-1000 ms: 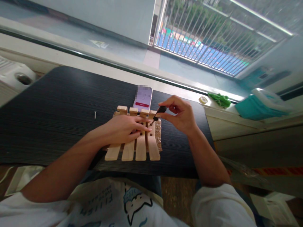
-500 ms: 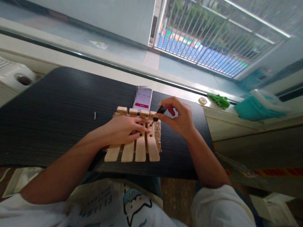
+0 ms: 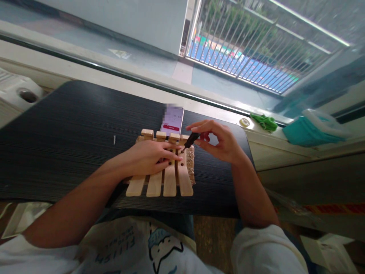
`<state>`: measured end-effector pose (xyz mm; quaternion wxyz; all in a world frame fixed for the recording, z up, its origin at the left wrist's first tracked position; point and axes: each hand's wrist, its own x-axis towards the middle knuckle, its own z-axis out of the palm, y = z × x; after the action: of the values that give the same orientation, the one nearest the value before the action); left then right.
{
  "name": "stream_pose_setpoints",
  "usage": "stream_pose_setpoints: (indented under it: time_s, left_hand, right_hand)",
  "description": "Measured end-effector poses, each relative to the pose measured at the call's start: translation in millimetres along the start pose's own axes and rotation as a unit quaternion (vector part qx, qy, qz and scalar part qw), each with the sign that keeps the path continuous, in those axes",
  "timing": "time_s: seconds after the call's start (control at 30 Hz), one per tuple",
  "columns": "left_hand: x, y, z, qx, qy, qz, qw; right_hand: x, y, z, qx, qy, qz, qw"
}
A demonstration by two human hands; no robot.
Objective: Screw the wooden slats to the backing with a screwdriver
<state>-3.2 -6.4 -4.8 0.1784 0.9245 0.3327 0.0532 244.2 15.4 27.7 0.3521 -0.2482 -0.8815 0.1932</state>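
Observation:
Four-legged or not I cannot tell, but several pale wooden slats with curved ends (image 3: 169,184) lie side by side on a brown block (image 3: 190,163). Across them rests my left hand (image 3: 148,156), palm down, its fingers stretched and spread over the slats near the screw holes. My right hand (image 3: 218,140) pinches a small black-handled screwdriver (image 3: 191,140) between thumb and fingers. The screwdriver leans, its tip at the upper hole of the rightmost slat, close to my left fingertips. Whether a screw sits in that hole is too small to tell.
A lit phone (image 3: 172,120) stands behind the slats on the black table (image 3: 71,133). One screw (image 3: 114,139) lies to the left. On the sill are a tape roll (image 3: 244,122), a green cloth (image 3: 265,121) and a teal container (image 3: 305,131). Left stands a white device (image 3: 19,89).
My right fingers have shifted on the screwdriver handle, with the upper fingers lifted more, and the hand has moved slightly right. My left hand stays in place on the slats.

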Motion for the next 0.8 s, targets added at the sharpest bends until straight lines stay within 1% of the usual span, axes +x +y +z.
stream_pose_setpoints:
  time_s: [0.1,0.2,0.33,0.47,0.8]
  left_hand:
    - [0.1,-0.4,0.1,0.002,-0.001,0.001,1.000]
    - [0.4,-0.9,0.8,0.001,-0.004,-0.001,1.000]
    - [0.9,-1.8,2.3,0.005,0.000,0.000,1.000]
    - [0.8,-2.2,3.3,0.008,0.000,-0.002,1.000]
    - [1.0,0.4,0.6,0.008,-0.010,-0.015,1.000]
  right_hand:
    - [-2.6,2.6,-0.7,0.061,-0.027,0.044,0.997]
    - [-2.8,4.2,-0.7,0.105,-0.037,0.061,0.992]
    - [1.3,1.0,-2.9,0.095,-0.046,0.053,0.993]
    - [4.5,-2.4,-2.9,0.074,-0.030,0.066,0.995]
    - [4.9,-5.1,2.2,0.066,0.032,0.096,0.993]
